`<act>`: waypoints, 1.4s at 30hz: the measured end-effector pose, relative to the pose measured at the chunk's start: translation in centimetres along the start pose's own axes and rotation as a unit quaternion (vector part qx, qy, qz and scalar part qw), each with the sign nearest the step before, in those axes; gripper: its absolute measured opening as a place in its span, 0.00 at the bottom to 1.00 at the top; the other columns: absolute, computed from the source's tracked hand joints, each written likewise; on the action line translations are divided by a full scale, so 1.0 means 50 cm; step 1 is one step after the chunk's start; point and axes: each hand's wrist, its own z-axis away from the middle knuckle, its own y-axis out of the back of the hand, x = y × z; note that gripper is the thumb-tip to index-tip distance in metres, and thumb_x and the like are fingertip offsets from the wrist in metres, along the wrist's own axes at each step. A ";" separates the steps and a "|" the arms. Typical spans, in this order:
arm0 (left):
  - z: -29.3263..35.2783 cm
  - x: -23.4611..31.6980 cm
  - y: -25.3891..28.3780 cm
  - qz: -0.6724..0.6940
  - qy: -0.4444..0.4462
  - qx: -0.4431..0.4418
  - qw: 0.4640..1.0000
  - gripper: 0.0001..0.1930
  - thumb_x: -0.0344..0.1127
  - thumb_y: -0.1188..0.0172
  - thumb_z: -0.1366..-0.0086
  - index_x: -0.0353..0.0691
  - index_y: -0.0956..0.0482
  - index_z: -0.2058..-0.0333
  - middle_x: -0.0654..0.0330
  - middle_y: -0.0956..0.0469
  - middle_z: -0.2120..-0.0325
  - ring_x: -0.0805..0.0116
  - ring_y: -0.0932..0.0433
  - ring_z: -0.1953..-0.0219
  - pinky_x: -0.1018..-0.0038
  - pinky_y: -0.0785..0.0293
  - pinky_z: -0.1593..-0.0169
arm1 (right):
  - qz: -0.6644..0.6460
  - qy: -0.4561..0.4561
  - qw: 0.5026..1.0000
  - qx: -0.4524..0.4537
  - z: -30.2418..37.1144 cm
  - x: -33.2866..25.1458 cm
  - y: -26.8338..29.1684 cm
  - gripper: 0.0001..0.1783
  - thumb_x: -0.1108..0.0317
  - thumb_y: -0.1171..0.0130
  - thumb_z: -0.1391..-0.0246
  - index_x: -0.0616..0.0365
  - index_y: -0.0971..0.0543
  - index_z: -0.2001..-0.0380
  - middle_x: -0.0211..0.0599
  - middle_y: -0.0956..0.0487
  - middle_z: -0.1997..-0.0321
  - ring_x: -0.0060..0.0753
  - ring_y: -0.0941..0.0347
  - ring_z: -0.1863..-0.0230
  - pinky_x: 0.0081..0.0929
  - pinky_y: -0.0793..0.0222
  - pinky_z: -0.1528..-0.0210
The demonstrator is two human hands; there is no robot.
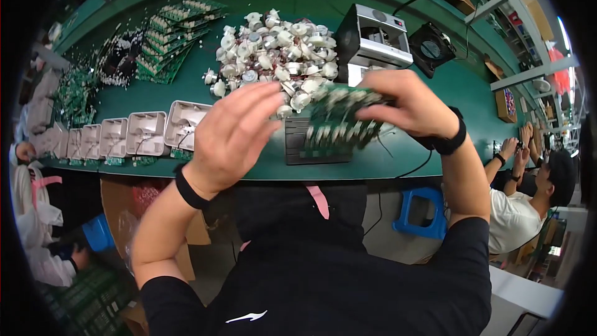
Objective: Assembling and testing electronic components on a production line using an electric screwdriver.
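Note:
My right hand grips a green circuit board panel by its right side, thumb and fingers closed on it. Rows of small pale parts run across the panel, which is smeared by motion. It is held over a dark, ribbed flat pad near the bench's front edge. My left hand is raised to the left of the panel, apart from it, with fingers stretched out and nothing in them. Just beyond both hands lies a heap of small white and metal motor-like parts with wires.
Beige plastic housings line the front left of the bench. Stacked circuit boards lie at the back left. A silver and black machine and a black fan stand at the back right. Co-workers sit on both sides.

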 end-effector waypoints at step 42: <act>0.200 0.143 -0.166 0.092 0.443 -0.069 0.889 0.25 0.37 0.25 0.46 0.37 0.20 0.50 0.54 0.23 0.51 0.52 0.24 0.48 0.61 0.27 0.46 | 0.141 -0.045 0.986 0.080 0.063 0.032 -0.144 0.19 0.60 0.35 0.38 0.59 0.25 0.51 0.43 0.18 0.72 0.46 0.23 0.76 0.33 0.28 0.72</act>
